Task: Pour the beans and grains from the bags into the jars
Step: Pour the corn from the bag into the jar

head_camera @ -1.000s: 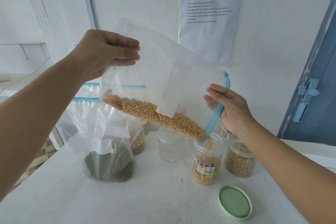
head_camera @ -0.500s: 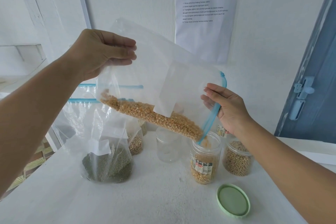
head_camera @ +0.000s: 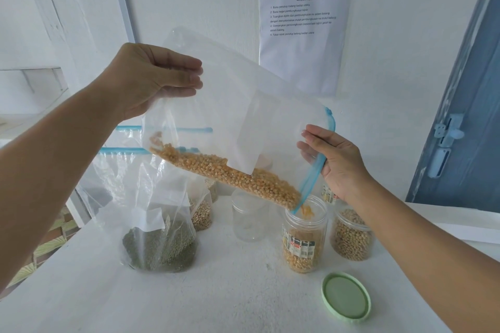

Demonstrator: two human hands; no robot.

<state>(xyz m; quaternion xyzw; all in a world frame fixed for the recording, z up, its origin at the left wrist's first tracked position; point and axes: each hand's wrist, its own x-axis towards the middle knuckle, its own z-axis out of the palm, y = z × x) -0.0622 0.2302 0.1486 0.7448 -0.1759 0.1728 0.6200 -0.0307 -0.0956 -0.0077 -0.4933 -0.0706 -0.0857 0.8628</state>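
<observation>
Left hand (head_camera: 151, 78) pinches the raised bag (head_camera: 243, 116) bottom; right hand (head_camera: 335, 162) grips its blue mouth over the jar (head_camera: 304, 235) near the table (head_camera: 243, 305) front edge. Corn (head_camera: 230, 173) has slid mouthward since earlier; jar apparently half full, pouring continues

Your colours at the pour: yellow, green, blue and white.

You had golden-yellow kernels (head_camera: 232, 176) in a clear bag (head_camera: 243, 105) edged with a light-blue zip strip (head_camera: 311, 181); a clear jar (head_camera: 304, 235) wore a striped label of red, black and white. Dark green beans (head_camera: 159, 249) filled another clear bag, tan beans a jar (head_camera: 351, 238), and a pale green lid (head_camera: 345, 297) lay on your white table (head_camera: 216, 300).
</observation>
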